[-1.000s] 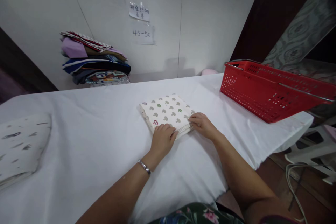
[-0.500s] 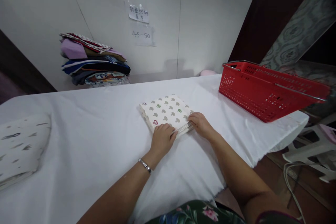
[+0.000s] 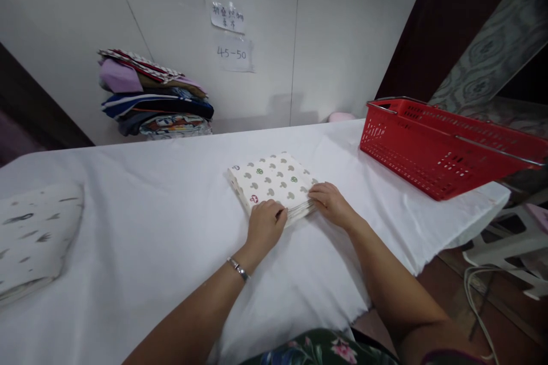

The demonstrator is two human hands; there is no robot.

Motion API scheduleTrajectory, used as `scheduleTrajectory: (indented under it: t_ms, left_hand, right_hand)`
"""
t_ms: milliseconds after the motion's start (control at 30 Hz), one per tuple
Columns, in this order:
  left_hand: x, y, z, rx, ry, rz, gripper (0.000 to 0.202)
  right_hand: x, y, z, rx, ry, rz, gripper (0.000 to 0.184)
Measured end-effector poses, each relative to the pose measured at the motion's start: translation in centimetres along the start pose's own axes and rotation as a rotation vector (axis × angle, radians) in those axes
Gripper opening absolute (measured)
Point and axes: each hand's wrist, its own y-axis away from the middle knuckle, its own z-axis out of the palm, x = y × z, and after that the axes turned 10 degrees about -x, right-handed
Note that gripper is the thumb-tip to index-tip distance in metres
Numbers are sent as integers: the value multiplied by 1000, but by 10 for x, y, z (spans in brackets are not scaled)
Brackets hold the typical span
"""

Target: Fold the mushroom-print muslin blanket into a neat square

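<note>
On the creased white tablecloth, a square mushroom-printed folded cloth is gripped at its near edge by the left hand and right hand, fingers curled shut.

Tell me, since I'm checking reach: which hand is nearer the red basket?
Right. The right hand rests on the folded cloth at its near right corner, toward the red basket; the left hand holds the cloth's near edge, farther away.

Left hand and right hand sit close together ahead, fingers curled.
</note>
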Motion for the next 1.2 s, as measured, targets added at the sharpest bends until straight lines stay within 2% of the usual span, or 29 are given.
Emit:
scheduleTrajectory:
  t_ms: [200,500,700,900,1200]
  left_hand:
    - [-1,-1,1,23,7,-8,28]
    - [-3,0,2,30,54,-3,27]
    - [-4,2,2,-25,-47,55,26]
    - [-6,5,5,-47,-205,128,25]
    - [-4,6,6,-55,-260,125,14]
  right_hand:
    - [0,-2,-1,-39,-5,-19,20]
    - [-3,-4,3,-21,16,-23,18]
    - [-1,-3,5,28,32,-7,18]
    - [1,2,2,-20,26,-7,16]
    - [4,5,0,-84,-17,0,26]
